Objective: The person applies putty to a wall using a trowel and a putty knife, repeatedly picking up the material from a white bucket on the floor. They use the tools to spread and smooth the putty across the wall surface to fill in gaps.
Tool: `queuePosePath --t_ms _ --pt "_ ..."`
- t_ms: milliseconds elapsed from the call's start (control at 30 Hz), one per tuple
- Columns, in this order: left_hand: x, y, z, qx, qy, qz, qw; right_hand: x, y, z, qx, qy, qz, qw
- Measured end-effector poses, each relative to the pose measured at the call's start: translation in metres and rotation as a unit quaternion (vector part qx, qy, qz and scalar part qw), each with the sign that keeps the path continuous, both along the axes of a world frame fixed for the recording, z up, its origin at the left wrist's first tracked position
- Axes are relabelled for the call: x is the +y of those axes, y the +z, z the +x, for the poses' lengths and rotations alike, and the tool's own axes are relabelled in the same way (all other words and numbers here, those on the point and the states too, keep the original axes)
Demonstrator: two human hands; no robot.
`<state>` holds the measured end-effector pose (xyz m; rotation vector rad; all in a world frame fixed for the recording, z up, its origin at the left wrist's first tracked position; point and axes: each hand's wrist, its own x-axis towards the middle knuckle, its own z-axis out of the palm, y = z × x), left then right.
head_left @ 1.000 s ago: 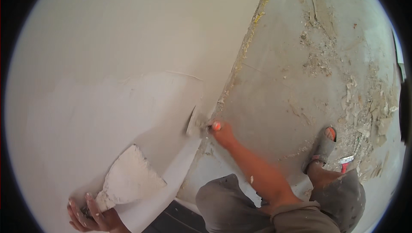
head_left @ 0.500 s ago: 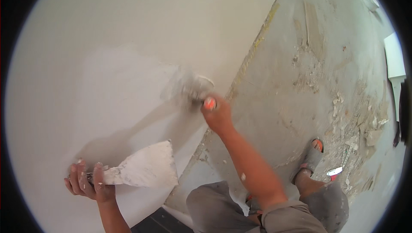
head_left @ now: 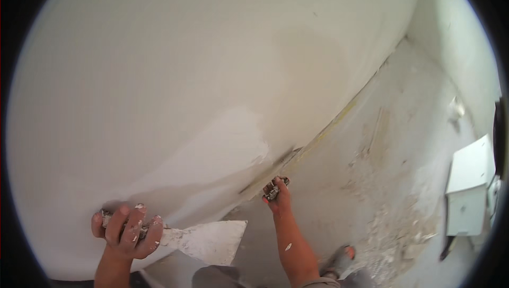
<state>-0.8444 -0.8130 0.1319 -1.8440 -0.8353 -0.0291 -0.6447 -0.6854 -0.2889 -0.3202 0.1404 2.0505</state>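
My left hand is closed around the crusted handle of a putty knife. Its wide blade is coated white and points to the right, low in front of the wall. My right hand grips the plaster-caked handle of a second scraper with a reddish end. That tool's blade appears as a thin dark strip, almost edge-on, along the foot of the wall; whether it touches the wall I cannot tell. A brighter white patch of filler lies on the pale wall, left of the right hand.
The wall meets the grey floor along a slanting joint with yellowish residue. Dried scraps and dust litter the floor near my foot. A white box-like piece stands at the right, with a small pale object beyond it.
The view has swung up, showing more wall and the far corner. My right hand has moved from the patch down to the wall's foot with its scraper. The left still holds its putty knife.
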Motion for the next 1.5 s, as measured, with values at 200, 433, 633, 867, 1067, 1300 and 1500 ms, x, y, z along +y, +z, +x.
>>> queuePosePath --t_ms 200,433,633,867,1067,1300,1500 --pt "-0.042 -0.018 -0.025 -0.082 -0.006 -0.023 0.996 0.017 0.167 0.000 -0.204 -0.100 0.125 0.966" --pt "-0.068 -0.057 -0.045 -0.201 -0.140 -0.087 0.966 -0.029 0.366 -0.026 -0.328 -0.090 0.193 0.920" --pt "-0.131 -0.119 -0.032 -0.424 -0.110 -0.248 0.864 -0.093 0.496 -0.021 -0.268 -0.214 0.305 0.888" --pt "-0.198 -0.242 0.133 -0.866 0.031 -0.414 0.277 -0.092 0.448 0.130 -0.263 -0.114 0.491 0.822" --pt "-0.128 -0.157 0.158 -0.833 0.043 -0.550 0.040 -0.029 0.335 0.196 -0.289 0.080 0.472 0.829" --pt "-0.018 -0.162 0.203 -0.773 0.086 -0.600 0.185 0.063 0.257 0.255 -0.334 0.319 0.502 0.731" --pt "0.055 -0.172 0.242 -0.741 0.075 -0.626 0.232 0.117 0.113 0.300 -0.592 0.353 0.432 0.581"
